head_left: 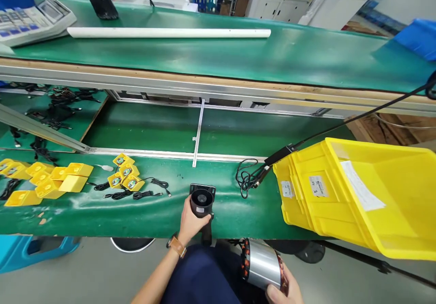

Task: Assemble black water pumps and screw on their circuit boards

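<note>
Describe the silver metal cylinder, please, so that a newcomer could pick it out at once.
From the long green workbench, look below its near edge, right of the navy-clad leg. There the right hand grips the silver metal cylinder at one end. Its coppery end windings set it apart from the round black device in the left hand.

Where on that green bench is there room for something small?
The bench is bare between the black part in the left hand and the yellow bins, in front of the coiled cable. Another gap lies between the left hand and the cable bundles. The left end is crowded with yellow boxes; the bins crowd the right.
</note>
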Demonstrator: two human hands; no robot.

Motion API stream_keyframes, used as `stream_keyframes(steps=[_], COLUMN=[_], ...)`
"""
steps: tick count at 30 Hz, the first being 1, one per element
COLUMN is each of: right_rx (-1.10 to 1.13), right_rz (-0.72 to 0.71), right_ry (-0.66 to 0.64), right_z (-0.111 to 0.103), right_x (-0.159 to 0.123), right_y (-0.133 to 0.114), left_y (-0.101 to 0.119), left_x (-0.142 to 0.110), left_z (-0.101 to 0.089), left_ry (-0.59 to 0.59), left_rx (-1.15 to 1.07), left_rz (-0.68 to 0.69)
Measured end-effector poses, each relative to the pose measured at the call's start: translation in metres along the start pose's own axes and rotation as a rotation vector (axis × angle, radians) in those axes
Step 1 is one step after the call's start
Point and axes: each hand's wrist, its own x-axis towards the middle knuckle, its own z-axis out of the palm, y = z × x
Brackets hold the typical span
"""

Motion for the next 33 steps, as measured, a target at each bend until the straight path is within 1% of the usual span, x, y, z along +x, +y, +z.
stream_keyframes(steps=[2, 4, 7, 10, 12, 15, 21, 25, 27, 29, 31, 33], right_rx=[-0.048, -0.148, -0.353, -0.559, -0.68, -0.827, -1.025, -1.152, -1.234, -1.301, -1.342, -1.356], right_rz=[0.009, 0.031, 0.021, -0.053, -0.11, -0.14, -0.038, 0.017, 0.016, -0.033, -0.128, -0.229], right_ry=[0.009, 0.038, 0.132, 0.21, 0.22, 0.181, 0.097, 0.12, 0.123, 0.103, 0.092, 0.114], right_z=[0.008, 0.02, 0.048, 0.08, 0.096, 0.108, 0.113, 0.122, 0.125, 0.125, 0.124, 0.123], right_x=[0.001, 0.004, 0.013, 0.025, 0.032, 0.037, 0.028, 0.032, 0.032, 0.028, 0.022, 0.017], right_y=[-0.008, -0.015, -0.026, -0.032, -0.033, -0.029, -0.029, -0.03, -0.026, -0.018, -0.008, 0.001], left_y=[-0.008, -0.015, -0.026, -0.037, -0.044, -0.053, -0.059, -0.058, -0.058, -0.058, -0.058, -0.057], left_x=[-0.02, -0.031, -0.034, -0.033, -0.035, -0.043, -0.051, -0.051, -0.051, -0.051, -0.052, -0.051], left_z=[0.015, 0.032, 0.054, 0.07, 0.077, 0.084, 0.09, 0.091, 0.092, 0.091, 0.09, 0.088], left_ry=[0.107, 0.163, 0.165, 0.121, 0.112, 0.142, 0.178, 0.194, 0.202, 0.211, 0.223, 0.229], left_rx=[-0.064, -0.078, -0.087, -0.121, -0.145, -0.185, -0.253, -0.257, -0.257, -0.256, -0.252, -0.249], left_rz=[0.161, 0.307, 0.471, 0.571, 0.592, 0.594, 0.547, 0.54, 0.547, 0.554, 0.573, 0.591])
